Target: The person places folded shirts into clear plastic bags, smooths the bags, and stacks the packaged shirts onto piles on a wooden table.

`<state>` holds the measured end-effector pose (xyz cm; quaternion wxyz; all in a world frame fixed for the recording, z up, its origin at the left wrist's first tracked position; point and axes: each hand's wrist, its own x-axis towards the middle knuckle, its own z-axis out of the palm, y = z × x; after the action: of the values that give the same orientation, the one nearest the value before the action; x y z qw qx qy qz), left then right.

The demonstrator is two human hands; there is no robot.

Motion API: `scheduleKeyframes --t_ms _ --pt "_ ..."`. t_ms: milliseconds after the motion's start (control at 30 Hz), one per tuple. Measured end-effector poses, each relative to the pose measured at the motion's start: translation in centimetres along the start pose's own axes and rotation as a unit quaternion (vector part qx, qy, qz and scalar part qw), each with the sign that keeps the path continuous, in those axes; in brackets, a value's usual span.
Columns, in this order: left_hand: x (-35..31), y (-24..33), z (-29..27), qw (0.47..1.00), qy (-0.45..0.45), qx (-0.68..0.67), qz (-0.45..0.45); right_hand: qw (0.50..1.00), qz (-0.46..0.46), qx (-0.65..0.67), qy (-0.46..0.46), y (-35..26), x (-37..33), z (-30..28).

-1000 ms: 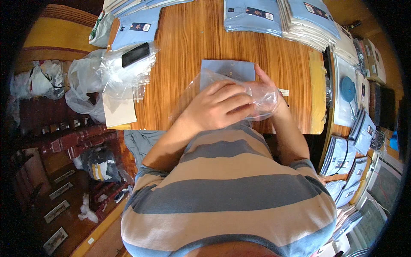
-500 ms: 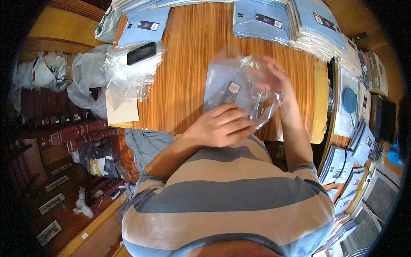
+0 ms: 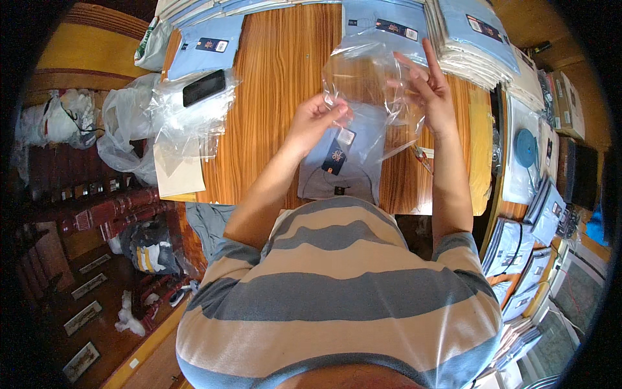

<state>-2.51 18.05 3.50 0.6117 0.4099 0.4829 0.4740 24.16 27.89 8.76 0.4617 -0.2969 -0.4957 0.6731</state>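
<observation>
A folded light-blue shirt (image 3: 363, 146) with a dark tag lies on the table close to my body. Above its far part I hold up a clear plastic bag (image 3: 372, 71). My left hand (image 3: 317, 120) pinches the bag's near left edge between thumb and fingers. At the bag's right side is my right hand (image 3: 431, 97), fingers stretched and spread, some seen through the film. Whether those fingers are inside the bag or behind it is unclear.
Stacks of bagged blue shirts (image 3: 473, 45) line the table's far edge. To the left, a black phone (image 3: 204, 87) rests on loose clear bags (image 3: 188, 117) beside cream card (image 3: 178, 170). More packed shirts (image 3: 512, 246) and a blue round object (image 3: 527, 148) are at right.
My left hand has risen from the shirt's near part and now pinches the bag. The bag has moved away from me and spread wider, uncovering the shirt's near part. My right hand's fingers have straightened.
</observation>
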Motion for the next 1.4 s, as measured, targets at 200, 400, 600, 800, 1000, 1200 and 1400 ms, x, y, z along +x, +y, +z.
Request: scheduleKeyframes --t_ms 200,400,600,800,1000,1200,1400 --pt "6.6 -1.6 -1.6 0.985 0.036 0.104 0.13 0.977 0.212 0.003 0.012 5.6 -2.7 -4.5" --pt "9.7 0.9 -1.7 0.974 0.029 0.193 0.117 0.951 0.293 0.095 0.031 8.0 -0.5 -4.6" --pt "14.1 4.3 -0.4 0.952 0.016 0.148 0.269 0.966 -0.076 -0.185 0.165 6.4 5.4 -7.5" --pt "14.8 5.1 -0.3 0.97 -0.031 0.165 0.176 0.949 -0.103 -0.202 0.219 2.5 3.4 -5.9" --pt "12.9 0.6 -4.8 0.989 -0.078 0.049 -0.119 0.971 0.138 -0.003 0.193 11.6 0.0 -4.8" --pt "15.0 -1.6 -7.8 0.965 -0.05 0.192 -0.173 0.96 0.208 -0.131 0.134 11.3 3.3 -5.5" --pt "13.3 -2.2 -8.2 0.951 -0.026 0.212 -0.222 0.966 0.208 -0.148 0.044 14.4 1.7 -6.9"
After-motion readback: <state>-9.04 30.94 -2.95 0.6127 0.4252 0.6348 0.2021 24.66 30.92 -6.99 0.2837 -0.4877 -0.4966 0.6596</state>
